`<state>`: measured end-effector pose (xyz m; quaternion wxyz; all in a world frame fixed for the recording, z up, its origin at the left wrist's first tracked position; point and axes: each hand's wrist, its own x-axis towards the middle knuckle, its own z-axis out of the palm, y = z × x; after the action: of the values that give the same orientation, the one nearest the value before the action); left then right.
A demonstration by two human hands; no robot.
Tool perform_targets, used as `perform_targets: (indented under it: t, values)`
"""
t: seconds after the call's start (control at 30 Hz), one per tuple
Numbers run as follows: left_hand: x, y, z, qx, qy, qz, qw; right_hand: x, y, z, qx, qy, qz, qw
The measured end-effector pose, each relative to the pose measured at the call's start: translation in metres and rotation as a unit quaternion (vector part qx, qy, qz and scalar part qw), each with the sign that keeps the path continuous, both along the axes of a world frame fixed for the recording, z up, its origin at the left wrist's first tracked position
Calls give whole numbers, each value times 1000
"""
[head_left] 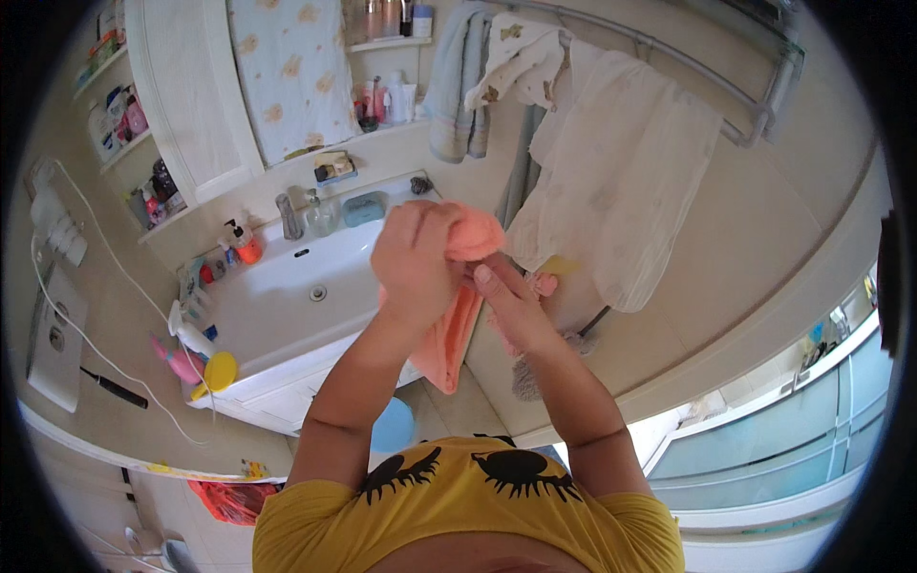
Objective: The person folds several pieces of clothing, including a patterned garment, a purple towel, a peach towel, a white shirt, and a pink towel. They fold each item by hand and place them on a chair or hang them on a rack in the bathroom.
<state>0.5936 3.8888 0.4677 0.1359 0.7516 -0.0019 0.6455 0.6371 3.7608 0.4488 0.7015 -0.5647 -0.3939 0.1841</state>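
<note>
A peach-orange towel [449,344] hangs in front of me beside the sink's right end. My left hand [417,256] is closed around its bunched upper part, and a thick fold sticks out past the fingers. Just below that fold my right hand [509,298] pinches the cloth, thumb up; its fingertips are partly hidden. From between the hands the towel's lower part drops to a pointed corner over the floor.
The white sink [277,329] holds a soap dispenser [322,215], a blue soap dish [364,209] and an orange pump bottle [245,244] along its rim. A wall rack [650,40] carries a pale cloth [621,172] and a blue-grey towel [458,86]. A blue basin [393,426] is below.
</note>
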Motion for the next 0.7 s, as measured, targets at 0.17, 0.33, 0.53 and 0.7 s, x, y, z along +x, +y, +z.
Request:
perform_targets:
  t: [0.17, 0.33, 0.53, 0.7]
  values:
    - [2, -40, -12, -40, 96, -47, 993, 20, 7, 9, 95, 191, 25, 977]
    - [-2, 3, 3, 7, 111, -115, 987, 61, 12, 30, 107, 273, 61, 954]
    - [67, 57, -3, -364, 230, -538, 725, 99, 47, 62, -40, 43, 125, 990]
    - [106, 80, -14, -365, 289, -490, 737, 112, 79, 105, -335, -371, -21, 866]
